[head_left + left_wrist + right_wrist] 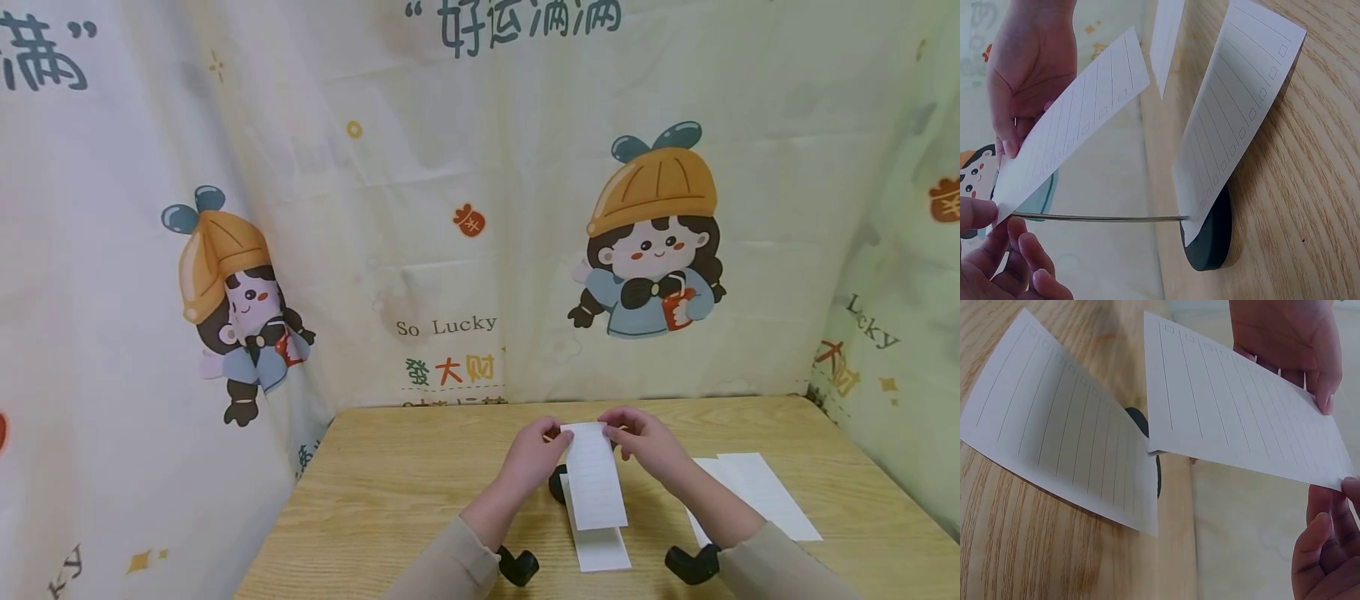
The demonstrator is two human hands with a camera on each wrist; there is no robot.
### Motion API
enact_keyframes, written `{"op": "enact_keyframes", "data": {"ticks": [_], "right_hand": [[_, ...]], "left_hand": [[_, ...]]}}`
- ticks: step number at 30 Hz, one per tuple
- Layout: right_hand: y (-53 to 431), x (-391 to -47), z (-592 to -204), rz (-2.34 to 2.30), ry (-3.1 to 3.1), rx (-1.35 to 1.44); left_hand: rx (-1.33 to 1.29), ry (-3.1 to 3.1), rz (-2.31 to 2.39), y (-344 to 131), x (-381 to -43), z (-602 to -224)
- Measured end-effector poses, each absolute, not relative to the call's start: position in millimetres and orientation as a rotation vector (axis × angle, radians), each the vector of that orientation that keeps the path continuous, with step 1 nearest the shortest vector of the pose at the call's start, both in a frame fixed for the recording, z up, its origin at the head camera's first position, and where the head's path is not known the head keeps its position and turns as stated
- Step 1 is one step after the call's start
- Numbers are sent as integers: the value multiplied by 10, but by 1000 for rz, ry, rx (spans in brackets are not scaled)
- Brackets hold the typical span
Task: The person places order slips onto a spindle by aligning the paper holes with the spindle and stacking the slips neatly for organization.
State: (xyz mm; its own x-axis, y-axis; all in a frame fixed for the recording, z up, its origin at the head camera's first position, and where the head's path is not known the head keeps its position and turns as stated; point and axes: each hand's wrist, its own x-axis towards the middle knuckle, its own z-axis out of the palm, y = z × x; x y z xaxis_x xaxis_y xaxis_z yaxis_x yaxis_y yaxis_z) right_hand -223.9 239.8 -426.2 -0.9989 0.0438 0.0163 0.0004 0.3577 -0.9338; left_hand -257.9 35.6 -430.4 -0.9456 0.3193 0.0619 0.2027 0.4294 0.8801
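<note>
Both hands hold the far end of a lined checklist slip (596,479) above a paper spike. My left hand (534,454) pinches its left corner between thumb and fingers; my right hand (648,446) pinches the right one. The spike's thin metal rod (1100,218) rises from a round black base (1216,237), its tip meeting the held slip near the left hand's fingers. Whether the rod pierces that slip, I cannot tell. Lower down, a second lined slip (1235,106) sits on the rod at the base, its free end slanting up off the table.
More white paper slips (772,496) lie on the wooden table (405,492) at the right, partly behind the right forearm. A printed curtain (420,208) hangs along the table's back and sides. Black wrist pieces (692,565) show by both sleeves.
</note>
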Motion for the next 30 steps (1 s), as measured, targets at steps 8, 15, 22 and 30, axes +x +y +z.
{"op": "enact_keyframes", "data": {"ticks": [8,15,22,30], "right_hand": [[2375,-2234,-4285,1760,-2540,-32],[2363,-2225,-4313,1739,-2541,-44],[2328,-2195,-4332,1761,-2522,-39],[2305,-2182,-4353,1762,-2522,-45]], "left_hand": [[498,2554,1560,340,-2567,-4300],[485,2536,1566,333,-2563,-4305],[479,2519,1584,316,-2560,-4323],[472,2495,1611,310,-2557,-4346]]}}
